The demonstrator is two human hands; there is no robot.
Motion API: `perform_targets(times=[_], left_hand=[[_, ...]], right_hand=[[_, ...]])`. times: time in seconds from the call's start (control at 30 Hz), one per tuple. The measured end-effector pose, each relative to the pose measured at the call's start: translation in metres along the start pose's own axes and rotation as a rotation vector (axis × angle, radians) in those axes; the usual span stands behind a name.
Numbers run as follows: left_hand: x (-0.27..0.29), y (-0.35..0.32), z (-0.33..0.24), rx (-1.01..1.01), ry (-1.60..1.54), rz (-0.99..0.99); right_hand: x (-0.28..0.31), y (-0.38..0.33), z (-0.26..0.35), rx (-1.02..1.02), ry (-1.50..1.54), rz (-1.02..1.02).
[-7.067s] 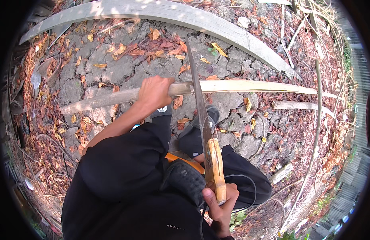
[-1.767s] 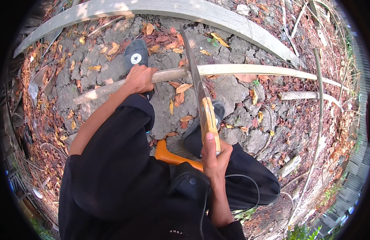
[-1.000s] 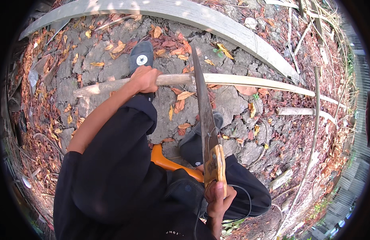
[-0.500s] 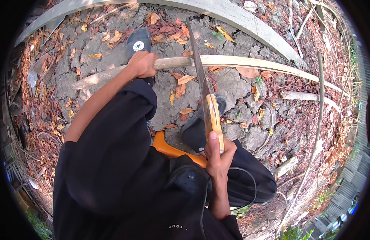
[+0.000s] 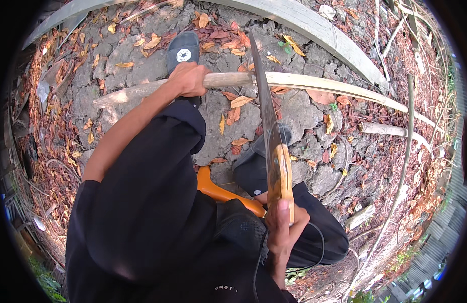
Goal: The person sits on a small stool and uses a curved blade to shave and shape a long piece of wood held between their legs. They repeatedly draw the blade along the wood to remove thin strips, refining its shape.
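Bamboo pole (image 5: 314, 83), long, pale and slightly curved, lies across the cracked grey ground (image 5: 107, 55) strewn with dry orange leaves (image 5: 233, 108). Toward its left end the left hand (image 5: 189, 80) closes its grip around the pole, apparently to pin it steady, beside a grey canvas shoe (image 5: 183, 49). Further right, a long steel saw blade with a wooden handle (image 5: 269, 136) crosses the pole nearly square, and the right hand (image 5: 283, 230) clasps that handle low, thumb along it.

Looks like an outdoor backyard spot: cracked dirt ground (image 5: 117, 55), dry fallen leaves (image 5: 57, 151), loose bamboo poles (image 5: 390, 130).
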State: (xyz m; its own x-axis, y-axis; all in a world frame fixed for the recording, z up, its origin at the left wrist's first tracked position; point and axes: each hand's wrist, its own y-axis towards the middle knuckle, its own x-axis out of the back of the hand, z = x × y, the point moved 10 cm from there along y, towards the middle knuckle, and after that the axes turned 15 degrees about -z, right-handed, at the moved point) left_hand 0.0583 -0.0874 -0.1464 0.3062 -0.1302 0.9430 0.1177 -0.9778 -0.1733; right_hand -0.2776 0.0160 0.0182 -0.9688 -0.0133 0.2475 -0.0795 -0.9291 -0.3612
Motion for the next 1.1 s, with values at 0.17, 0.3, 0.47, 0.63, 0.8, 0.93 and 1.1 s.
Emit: perform_targets(times=[0.17,0.3,0.47,0.63,0.8,0.93,1.1], left_hand=[[-0.001,0.005,0.006,0.002,0.019,-0.007],[0.006,0.012,0.003,0.026,0.011,-0.035],[-0.002,0.001,0.003,0.005,0.004,-0.036],[0.002,0.008,0.002,0.005,-0.001,-0.051],[0.0,0.005,0.004,0.029,-0.017,-0.02],[0.009,0.007,0.007,-0.002,-0.026,-0.049],[0.008,0.007,0.007,0.049,-0.022,-0.025]], right_hand=[[-0.005,0.007,-0.019,0.047,-0.029,0.065],[0.001,0.013,-0.009,0.068,-0.016,0.024],[-0.016,0.026,-0.034,-0.027,0.054,0.045],[-0.02,0.023,0.003,0.167,-0.215,0.046],[-0.035,0.042,-0.032,-0.096,-0.068,0.229],[-0.009,-0.003,-0.035,-0.009,0.07,0.423],[-0.032,0.033,0.02,0.057,0.261,0.636]])
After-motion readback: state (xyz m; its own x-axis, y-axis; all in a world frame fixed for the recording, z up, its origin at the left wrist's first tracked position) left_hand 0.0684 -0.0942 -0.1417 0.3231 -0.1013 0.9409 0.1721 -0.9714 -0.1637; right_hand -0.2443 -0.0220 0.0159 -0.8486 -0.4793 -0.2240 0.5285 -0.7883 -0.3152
